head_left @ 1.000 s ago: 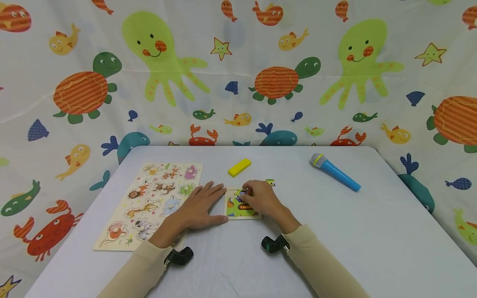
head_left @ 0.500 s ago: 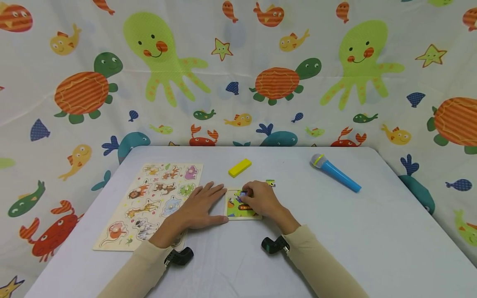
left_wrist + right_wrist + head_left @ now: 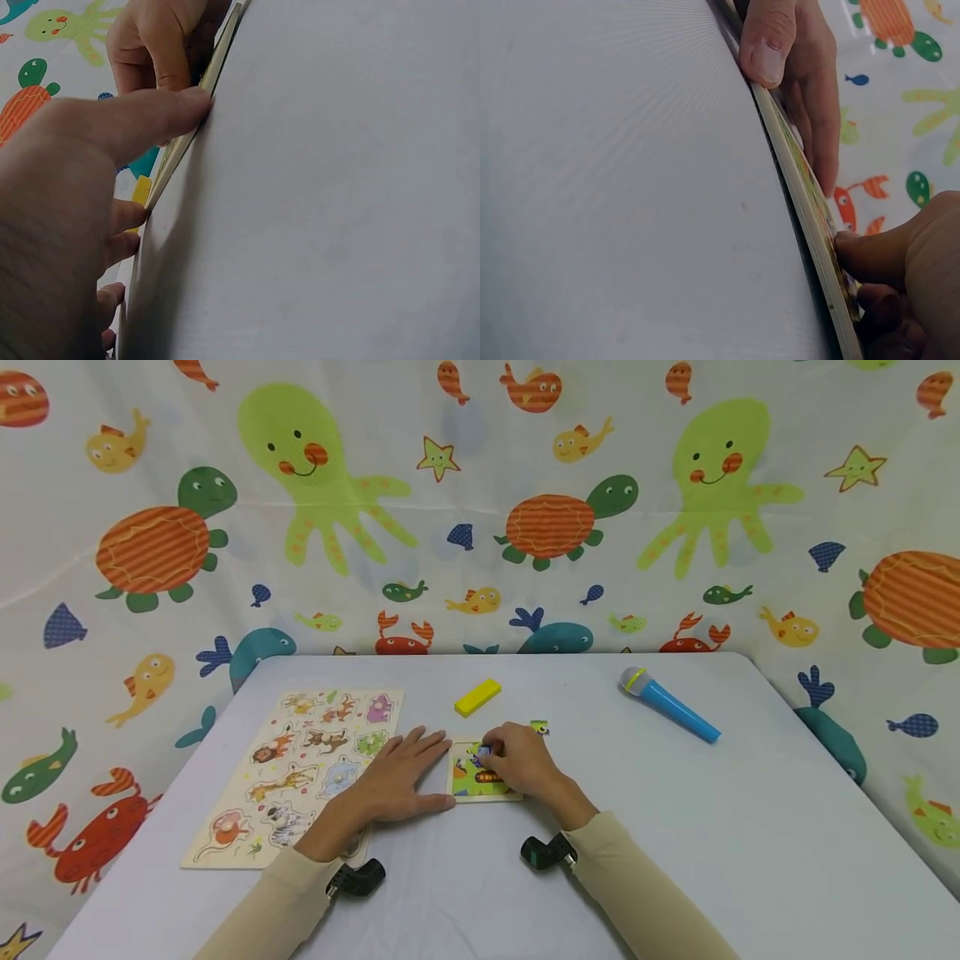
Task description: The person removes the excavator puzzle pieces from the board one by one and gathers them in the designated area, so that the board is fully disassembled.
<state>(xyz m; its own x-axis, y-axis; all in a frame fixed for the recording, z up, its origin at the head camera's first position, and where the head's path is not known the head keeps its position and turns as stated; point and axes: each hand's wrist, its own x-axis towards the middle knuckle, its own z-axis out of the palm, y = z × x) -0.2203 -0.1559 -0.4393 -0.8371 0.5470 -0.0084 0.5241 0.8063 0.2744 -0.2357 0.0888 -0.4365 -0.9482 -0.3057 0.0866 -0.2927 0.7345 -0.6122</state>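
Note:
A small square picture puzzle [image 3: 480,787] lies on the white table, showing a green and orange design inside a pale wooden border. My left hand [image 3: 401,779] rests with fingers spread at its left side, and in the left wrist view the thumb [image 3: 184,111] touches the board's edge. Over the upper right part of the puzzle, my right hand [image 3: 521,762] has curled fingers and pinches a small bluish-purple puzzle piece [image 3: 484,751]. The fingers mostly hide that piece. Just behind the right hand lies another small green puzzle piece [image 3: 539,727].
A large wooden animal puzzle board [image 3: 258,752] lies at the left, partly under the left forearm. A yellow block [image 3: 477,697] sits behind the small puzzle. A blue toy microphone [image 3: 678,710] lies at the back right. A sea-animal cloth [image 3: 465,610] hangs behind the table.
The head view has shifted slightly, moving the whole scene a little to the left in it. Both hands keep nearly the same place at the small puzzle.

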